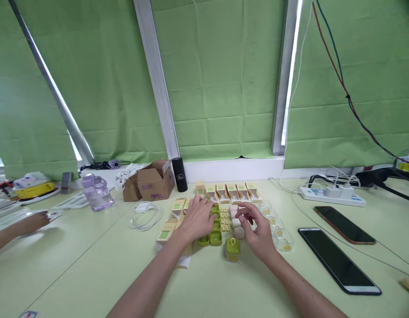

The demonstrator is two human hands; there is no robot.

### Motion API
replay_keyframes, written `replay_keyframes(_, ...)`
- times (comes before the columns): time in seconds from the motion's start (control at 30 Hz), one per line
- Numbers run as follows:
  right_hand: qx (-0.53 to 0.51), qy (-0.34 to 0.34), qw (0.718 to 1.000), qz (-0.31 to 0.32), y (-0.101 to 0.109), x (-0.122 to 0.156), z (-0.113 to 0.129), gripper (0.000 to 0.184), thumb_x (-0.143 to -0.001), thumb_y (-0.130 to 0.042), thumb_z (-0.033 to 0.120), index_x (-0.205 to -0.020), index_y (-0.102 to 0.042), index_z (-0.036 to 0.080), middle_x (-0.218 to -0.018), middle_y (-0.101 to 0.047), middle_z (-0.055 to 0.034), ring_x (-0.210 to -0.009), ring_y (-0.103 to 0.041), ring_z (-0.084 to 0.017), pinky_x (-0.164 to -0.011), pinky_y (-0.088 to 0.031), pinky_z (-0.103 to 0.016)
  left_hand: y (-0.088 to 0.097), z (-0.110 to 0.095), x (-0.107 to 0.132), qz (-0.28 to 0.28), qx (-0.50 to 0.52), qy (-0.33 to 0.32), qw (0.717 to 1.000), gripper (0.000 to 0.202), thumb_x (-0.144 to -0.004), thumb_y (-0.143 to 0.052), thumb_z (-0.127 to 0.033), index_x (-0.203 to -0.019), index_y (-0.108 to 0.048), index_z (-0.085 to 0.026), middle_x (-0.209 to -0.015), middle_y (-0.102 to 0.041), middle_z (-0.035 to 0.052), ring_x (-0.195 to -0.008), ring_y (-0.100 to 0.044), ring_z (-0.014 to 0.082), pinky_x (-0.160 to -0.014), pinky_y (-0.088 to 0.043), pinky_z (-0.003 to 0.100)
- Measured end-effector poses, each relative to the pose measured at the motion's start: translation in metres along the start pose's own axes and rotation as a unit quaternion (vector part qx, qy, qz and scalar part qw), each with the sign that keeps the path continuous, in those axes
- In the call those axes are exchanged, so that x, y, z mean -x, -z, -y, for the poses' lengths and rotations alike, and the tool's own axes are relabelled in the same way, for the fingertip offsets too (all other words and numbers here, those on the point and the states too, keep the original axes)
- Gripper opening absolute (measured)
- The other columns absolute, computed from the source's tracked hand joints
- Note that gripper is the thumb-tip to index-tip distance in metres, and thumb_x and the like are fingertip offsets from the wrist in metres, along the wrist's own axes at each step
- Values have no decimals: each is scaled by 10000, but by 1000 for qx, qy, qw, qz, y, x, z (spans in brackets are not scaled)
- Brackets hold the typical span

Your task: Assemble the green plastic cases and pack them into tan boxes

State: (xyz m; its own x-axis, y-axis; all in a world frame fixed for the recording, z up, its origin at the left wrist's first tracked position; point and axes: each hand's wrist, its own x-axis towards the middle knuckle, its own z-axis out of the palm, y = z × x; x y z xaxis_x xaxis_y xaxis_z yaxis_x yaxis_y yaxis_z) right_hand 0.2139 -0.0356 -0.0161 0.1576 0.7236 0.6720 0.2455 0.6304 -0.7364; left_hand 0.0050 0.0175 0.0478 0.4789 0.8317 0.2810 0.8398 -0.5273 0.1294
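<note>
My left hand (200, 217) is loosely spread over the green lids (216, 225), where I'd use a light touch so rows don't skew; my right (257, 227) curls beside pale blocks (239, 232), can't tell if pinching. I count one capped jar (232, 250), four blocks, about four clear cups (284, 242), two phones (340, 260).

L hand (198, 217) by grn pieces (216, 238), R hand (258, 226) nr pale blocks (239, 232), grn-lidded tub (232, 251)

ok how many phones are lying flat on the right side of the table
2: the near phone lies right of the right hand, and the far phone lies just beyond it, before the power strip.
</note>
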Motion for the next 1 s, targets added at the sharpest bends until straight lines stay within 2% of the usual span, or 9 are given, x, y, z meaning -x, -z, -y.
replay_keyframes(0.1, 26, 20, 999, 12, -3, 2, -2, 249, -1011, -553, 278, -1240, -648, 259, -915, -734, -33, -759, -624, -205, -711, -508, -351, -2, 18, -31, 45, -46, 56, 996, 457, -893, -572, -173, -1334, -683, -206, -1253, -727, 142, -1271, -521, 379, -1026, -435, 492)
replay_keyframes(0.23, 59, 45, 997, 21, -4, 4, -5, 246, -1003, -551, 259, -1230, -645, 263, -915, -734, -30, -748, -631, -200, -708, -515, -348, -12, 37, -68, 92, -63, 99, 989, 558, -781, -705, -149, -1331, -701, -241, -1218, -742, 161, -1308, -527, 430, -1036, -443, 537)
replay_keyframes(0.33, 69, 58, 996, 28, -3, 5, -6, 267, -1007, -551, 258, -1261, -633, 264, -923, -738, -30, -751, -638, -196, -707, -518, -348, -25, 44, -90, 125, -61, 114, 984, 496, -877, -753, -248, -1365, -665, -265, -1297, -711, 127, -1350, -537, 390, -1080, -467, 559)
replay_keyframes(0.4, 74, 66, 995, 29, -3, 5, -5, 272, -1008, -552, 259, -1268, -633, 265, -927, -740, -28, -751, -640, -192, -709, -519, -347, -33, 46, -102, 144, -58, 128, 979, 406, -997, -694, -371, -1357, -634, -193, -1375, -649, 114, -1260, -627, 302, -1063, -533, 542)
replay_keyframes(0.47, 77, 72, 994, 29, -2, 6, -5, 269, -1009, -554, 262, -1266, -635, 266, -925, -739, -26, -753, -643, -191, -711, -519, -346, -42, 47, -110, 156, -55, 143, 976, 392, -1020, -675, -382, -1351, -627, -178, -1374, -646, 116, -1182, -674, 270, -1000, -592, 497)
replay_keyframes(0.6, 78, 75, 994, 28, -2, 5, -5, 256, -1020, -551, 276, -1263, -632, 268, -919, -736, -20, -762, -644, -186, -712, -515, -339, -54, 48, -121, 168, -50, 172, 969, 390, -1019, -679, -375, -1347, -627, -171, -1353, -655, 115, -1155, -686, 264, -971, -607, 482)
replay_keyframes(0.7, 78, 74, 994, 26, -2, 4, -5, 258, -1024, -548, 280, -1269, -627, 269, -926, -735, -18, -773, -645, -188, -722, -511, -339, -56, 49, -122, 165, -48, 180, 969, 387, -1019, -679, -375, -1345, -629, -173, -1353, -656, 114, -1156, -685, 264, -972, -607, 480)
replay_keyframes(0.83, 71, 70, 995, 28, -1, 4, -7, 255, -1030, -539, 284, -1274, -614, 270, -931, -729, -19, -794, -646, -198, -736, -507, -345, -48, 49, -120, 142, -57, 183, 971, 387, -1018, -681, -377, -1342, -631, -173, -1353, -656, 113, -1159, -685, 265, -975, -605, 482)
replay_keyframes(1.0, 64, 58, 996, 31, -1, 3, -6, 246, -1032, -537, 304, -1259, -619, 260, -942, -723, -28, -812, -635, -207, -755, -511, -355, -28, 45, -111, 96, -78, 176, 977, 376, -1014, -682, -384, -1320, -642, -170, -1344, -660, 112, -1171, -675, 270, -995, -589, 493)
